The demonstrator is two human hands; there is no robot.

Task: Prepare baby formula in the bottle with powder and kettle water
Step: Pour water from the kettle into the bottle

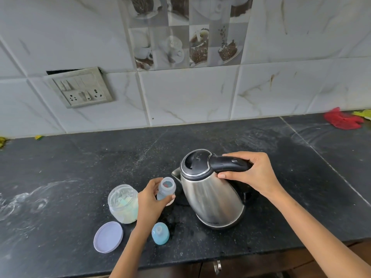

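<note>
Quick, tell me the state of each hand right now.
Left hand: closed around the open baby bottle.
Right hand: closed on the kettle handle.

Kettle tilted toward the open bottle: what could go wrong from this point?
1. The bottle has a narrow mouth, and the left hand grips it just below the kettle spout, so a missed pour could wet or scald the fingers.
2. The powder jar stands open right beside the bottle; splashes could land in it.
3. The teat cap lies on the counter, which looks dusty, and may get dirty.
</note>
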